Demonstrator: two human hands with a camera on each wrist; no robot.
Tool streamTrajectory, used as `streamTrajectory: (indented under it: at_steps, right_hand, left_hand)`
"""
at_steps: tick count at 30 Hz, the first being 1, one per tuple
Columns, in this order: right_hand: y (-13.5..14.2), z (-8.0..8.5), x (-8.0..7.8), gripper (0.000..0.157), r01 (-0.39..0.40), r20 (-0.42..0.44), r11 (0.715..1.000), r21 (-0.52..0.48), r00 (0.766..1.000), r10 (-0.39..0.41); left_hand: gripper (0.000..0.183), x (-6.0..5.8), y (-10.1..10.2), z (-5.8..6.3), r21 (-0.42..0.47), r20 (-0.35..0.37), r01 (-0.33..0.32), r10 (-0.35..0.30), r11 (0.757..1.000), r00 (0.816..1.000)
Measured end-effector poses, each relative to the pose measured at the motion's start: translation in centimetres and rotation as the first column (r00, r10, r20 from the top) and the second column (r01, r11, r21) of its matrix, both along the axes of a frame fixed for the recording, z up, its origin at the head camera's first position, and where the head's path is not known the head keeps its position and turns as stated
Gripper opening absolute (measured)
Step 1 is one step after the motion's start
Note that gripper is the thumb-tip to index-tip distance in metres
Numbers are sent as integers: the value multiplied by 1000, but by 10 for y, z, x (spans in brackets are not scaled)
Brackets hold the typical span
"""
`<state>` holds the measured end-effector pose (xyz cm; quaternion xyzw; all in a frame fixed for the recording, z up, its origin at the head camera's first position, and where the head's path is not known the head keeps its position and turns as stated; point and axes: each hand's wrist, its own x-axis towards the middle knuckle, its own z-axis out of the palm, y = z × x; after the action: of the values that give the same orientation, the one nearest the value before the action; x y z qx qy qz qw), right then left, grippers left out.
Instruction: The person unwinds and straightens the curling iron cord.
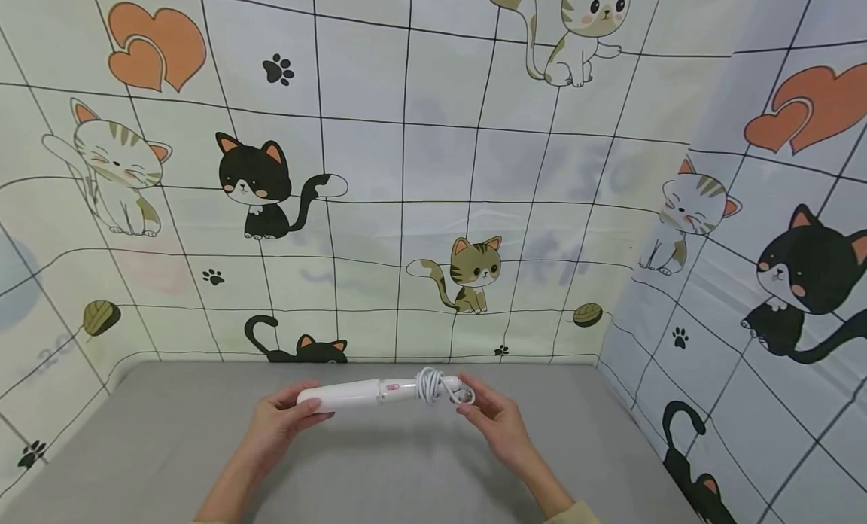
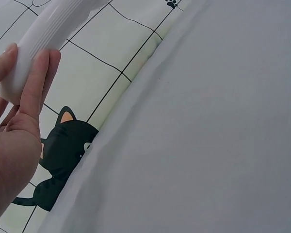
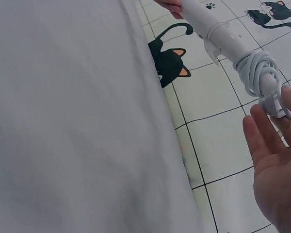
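Note:
A white curling iron [image 1: 345,395] is held up, nearly level, over the grey surface between both hands. My left hand [image 1: 281,418] grips its thick, smooth end, thumb in front and fingers behind. In the left wrist view, fine ridges run along the barrel [image 2: 56,24] beside the fingertips. The white cord [image 1: 428,386] is wound in several loops round the slimmer end. There my right hand [image 1: 497,422] pinches the cord's end beside the plug [image 3: 272,106] between thumb and fingers. A pinkish button [image 1: 392,387] shows mid-body, and a small lever [image 3: 212,51] sticks out in the right wrist view.
A grey cloth-covered table [image 1: 406,479] lies under the hands. Behind it and at both sides stands a white curtain [image 1: 366,162] printed with black grid lines, cats, hearts and paw prints. The table's back edge meets the curtain just beyond the curling iron.

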<state>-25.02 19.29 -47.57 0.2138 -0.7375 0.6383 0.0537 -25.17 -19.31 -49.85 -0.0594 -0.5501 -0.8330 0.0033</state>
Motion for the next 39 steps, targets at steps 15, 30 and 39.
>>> streamTrajectory:
  at_steps: [15, 30, 39]
  right_hand:
    - [3, 0, 2, 43, -21, -49, 1000, -8, 999, 20]
    - [-16, 7, 10, 34, 194, -27, 981, 17, 981, -194]
    - [-14, 14, 14, 33, 361, -113, 925, 117, 930, -349]
  left_hand:
    - [30, 3, 0, 2, -20, -35, 52, -53, 998, 998]
    - [46, 5, 5, 1, -48, -73, 69, -72, 996, 995]
    - [39, 7, 7, 1, 1, -62, 52, -51, 999, 997]
